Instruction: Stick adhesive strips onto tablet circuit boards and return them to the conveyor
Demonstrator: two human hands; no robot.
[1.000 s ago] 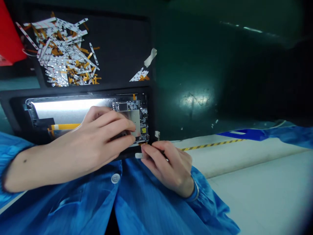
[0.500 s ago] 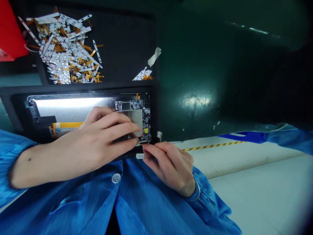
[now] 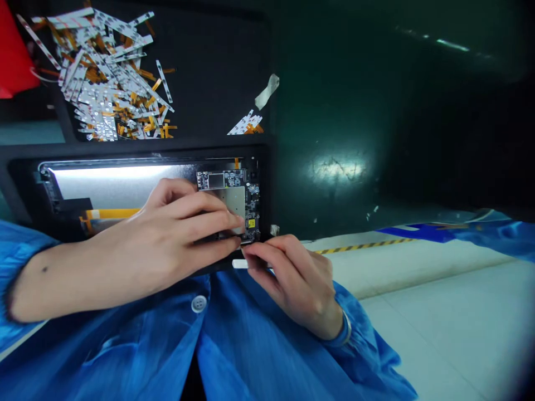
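Note:
An opened tablet [image 3: 125, 186] lies in front of me, with a dark circuit board [image 3: 253, 207] and a metal shield plate [image 3: 234, 199] at its right end. My left hand [image 3: 167, 231] reaches across the tablet, fingers stretched out. Its fingertips rest on the shield and by the board's lower edge. At the lower right corner, my right hand [image 3: 288, 273] pinches a small flex cable, whose white end [image 3: 239, 264] sticks out left of the fingers. The two hands' fingertips nearly meet there; the cable's other end is mostly hidden.
A heap of white and orange flex cables [image 3: 112, 83] fills the left of a black tray [image 3: 209, 61]. A smaller bunch [image 3: 247, 123] and a crumpled tape piece [image 3: 267, 92] lie at its right. Something red [image 3: 14, 55] stands far left. Another person's blue sleeve [image 3: 501, 236] shows at right.
My right fingers have shifted slightly, and the white cable end has tilted a little. The left hand stays on the board. The view has moved slightly.

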